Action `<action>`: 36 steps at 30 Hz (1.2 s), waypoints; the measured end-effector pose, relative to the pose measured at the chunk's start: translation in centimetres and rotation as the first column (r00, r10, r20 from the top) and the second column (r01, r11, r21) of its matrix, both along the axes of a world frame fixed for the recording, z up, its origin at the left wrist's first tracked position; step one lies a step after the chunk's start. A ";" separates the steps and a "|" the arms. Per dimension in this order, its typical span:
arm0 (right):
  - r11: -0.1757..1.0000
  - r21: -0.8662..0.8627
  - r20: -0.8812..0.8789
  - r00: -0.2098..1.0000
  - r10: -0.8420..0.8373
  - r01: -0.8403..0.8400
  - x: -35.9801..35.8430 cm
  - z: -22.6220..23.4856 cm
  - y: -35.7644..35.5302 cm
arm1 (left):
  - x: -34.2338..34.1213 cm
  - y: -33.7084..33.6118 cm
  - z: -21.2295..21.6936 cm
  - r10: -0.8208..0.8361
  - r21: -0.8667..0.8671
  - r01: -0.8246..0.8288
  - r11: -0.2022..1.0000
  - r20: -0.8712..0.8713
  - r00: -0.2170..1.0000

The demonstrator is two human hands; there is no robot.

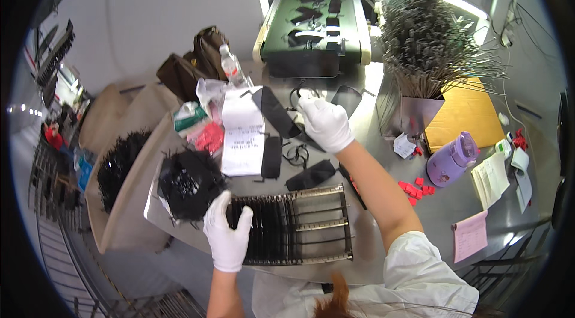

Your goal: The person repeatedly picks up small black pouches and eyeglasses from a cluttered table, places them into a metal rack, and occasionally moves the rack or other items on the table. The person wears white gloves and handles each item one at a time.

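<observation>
My left hand, in a white glove, rests at the left end of a metal rack. Its thumb and fingers are apart, against a row of thin black pieces packed upright in the rack. Farther out, my right hand, also gloved, has its fingers curled together over a group of flat black pieces; what lies in them is hidden. A black rectangular piece lies slanted just left of it. Another black piece lies between that hand and the rack.
A black bundle sits left of the rack, beside an open notebook. A green conveyor carrying black pieces stands at the back. At right are a box of metal wires, a purple bottle and red pieces.
</observation>
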State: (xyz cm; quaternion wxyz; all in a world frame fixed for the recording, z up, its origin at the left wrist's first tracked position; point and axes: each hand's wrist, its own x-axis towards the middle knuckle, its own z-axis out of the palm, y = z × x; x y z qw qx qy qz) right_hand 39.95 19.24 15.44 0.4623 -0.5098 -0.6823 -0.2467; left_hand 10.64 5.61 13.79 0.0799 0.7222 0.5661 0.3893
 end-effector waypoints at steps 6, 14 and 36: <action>0.610 -0.088 -0.559 0.546 0.624 -0.787 -6.3 3.8 -11.3 | 0.2 -2.8 2.0 -0.273 0.010 0.344 0.939 0.631 0.726; 0.125 -0.169 -0.982 0.177 0.059 -0.978 -6.4 -0.8 -19.4 | 3.9 -3.7 2.6 -0.633 0.465 0.434 0.771 0.496 0.594; 0.244 -0.515 -0.854 0.469 -0.224 -0.821 -5.0 -8.3 -21.9 | 0.8 -3.0 0.7 -0.178 0.098 0.306 0.947 0.953 0.243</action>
